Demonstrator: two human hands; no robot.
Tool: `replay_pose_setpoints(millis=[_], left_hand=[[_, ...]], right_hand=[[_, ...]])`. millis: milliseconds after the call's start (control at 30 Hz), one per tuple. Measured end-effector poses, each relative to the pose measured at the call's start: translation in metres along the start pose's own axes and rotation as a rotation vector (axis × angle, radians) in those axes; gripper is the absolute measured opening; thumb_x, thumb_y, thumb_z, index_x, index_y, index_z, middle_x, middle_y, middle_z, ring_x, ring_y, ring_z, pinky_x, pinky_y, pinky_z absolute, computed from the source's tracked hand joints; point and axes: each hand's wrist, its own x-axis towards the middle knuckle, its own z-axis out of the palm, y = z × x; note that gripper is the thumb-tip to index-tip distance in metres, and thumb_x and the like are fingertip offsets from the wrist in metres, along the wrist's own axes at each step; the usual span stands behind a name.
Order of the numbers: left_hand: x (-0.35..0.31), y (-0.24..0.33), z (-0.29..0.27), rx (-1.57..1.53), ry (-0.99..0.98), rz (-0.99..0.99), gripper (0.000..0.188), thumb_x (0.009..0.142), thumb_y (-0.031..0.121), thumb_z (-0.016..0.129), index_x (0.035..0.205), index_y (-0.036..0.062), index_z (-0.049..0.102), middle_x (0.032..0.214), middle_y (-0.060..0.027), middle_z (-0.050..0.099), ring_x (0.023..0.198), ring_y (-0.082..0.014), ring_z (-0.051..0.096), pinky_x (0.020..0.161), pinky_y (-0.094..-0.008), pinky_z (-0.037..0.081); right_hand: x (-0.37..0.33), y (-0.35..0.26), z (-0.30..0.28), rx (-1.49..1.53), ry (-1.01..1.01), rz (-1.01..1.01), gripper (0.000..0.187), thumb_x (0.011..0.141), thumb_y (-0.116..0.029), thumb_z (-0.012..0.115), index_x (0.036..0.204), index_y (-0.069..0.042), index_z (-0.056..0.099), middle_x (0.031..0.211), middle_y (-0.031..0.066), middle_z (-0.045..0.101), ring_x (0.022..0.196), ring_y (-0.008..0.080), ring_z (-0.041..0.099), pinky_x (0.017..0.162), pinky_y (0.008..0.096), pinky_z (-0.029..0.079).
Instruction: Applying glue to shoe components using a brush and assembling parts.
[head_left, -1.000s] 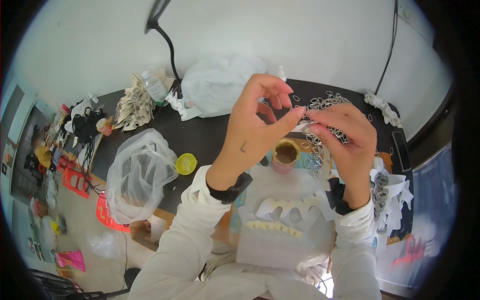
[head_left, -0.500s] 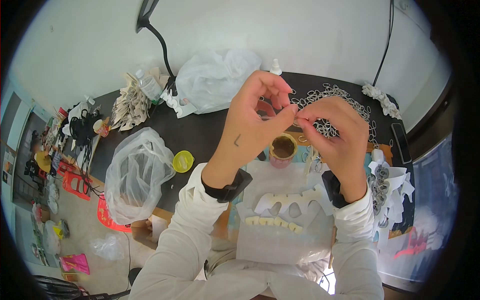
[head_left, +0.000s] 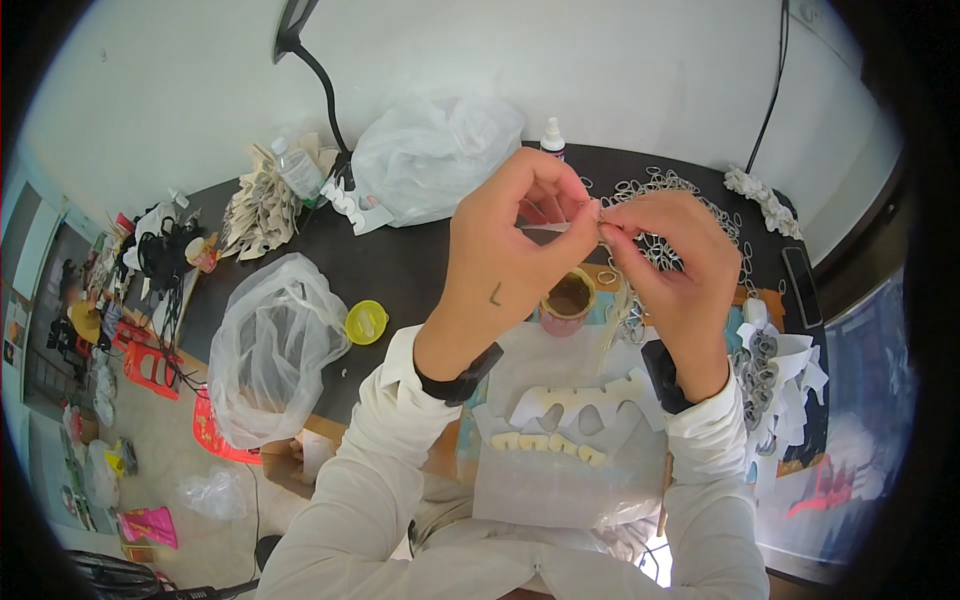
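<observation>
Both my hands are raised over the desk, fingertips almost meeting. My left hand [head_left: 510,250] is closed in a pinch of thumb and forefinger, and a thin pale sliver [head_left: 545,228] shows inside its curl. My right hand [head_left: 685,250] pinches at the same spot from the other side. What lies between the fingertips is too small to make out. Below the hands stands a small pinkish cup [head_left: 564,324] with a dark brown inside. A white cut-out sheet [head_left: 545,405] and a row of cream-coloured pieces [head_left: 535,442] lie on a translucent sheet [head_left: 570,495] before me.
Many metal rings [head_left: 665,185] are heaped behind my right hand. White paper pieces with grey rings [head_left: 765,375] lie at the right, below a phone [head_left: 800,285]. At the left are a clear plastic bag [head_left: 275,350] and a yellow-green cup [head_left: 366,322]. A larger bag [head_left: 430,160] sits behind.
My left hand has shifted slightly right and down, uncovering more of the small bottle behind it. My right hand has moved slightly right. The fingertips still meet in a pinch.
</observation>
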Motion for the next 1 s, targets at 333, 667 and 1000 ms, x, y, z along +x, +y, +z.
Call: replay_pose_setpoints(millis=[333,667,1000], left_hand=[[-0.001,-0.002,0.001,0.132,0.025,0.120,0.015,0.079,0.000,0.072,0.086,0.0038,0.060,0.081,-0.0017,0.064,0.073,-0.0104,0.060,0.072,-0.0247,0.049],[0.004,0.003,-0.005,-0.023,0.009,0.013,0.009,0.085,0.000,0.068,0.091,0.0017,0.062,0.089,-0.0056,0.069,0.082,-0.0118,0.065,0.079,-0.0260,0.051],[0.005,-0.005,-0.019,-0.062,-0.286,-0.167,0.019,0.089,0.010,0.071,0.104,-0.0009,0.071,0.094,-0.0073,0.071,0.086,-0.0127,0.066,0.073,-0.0249,0.053]], right_hand=[[-0.004,0.006,0.002,-0.014,-0.014,0.014,0.020,0.071,0.006,0.072,0.088,-0.003,0.068,0.082,0.0055,0.066,0.071,0.0149,0.065,0.062,0.0250,0.051],[-0.006,0.007,0.005,0.060,0.022,0.136,0.018,0.071,0.007,0.071,0.086,-0.002,0.066,0.079,0.0051,0.064,0.068,0.0130,0.064,0.064,0.0240,0.051],[-0.005,0.013,0.006,0.199,-0.008,0.223,0.016,0.078,0.003,0.074,0.093,-0.002,0.070,0.086,0.0065,0.067,0.076,0.0137,0.068,0.069,0.0239,0.054]])
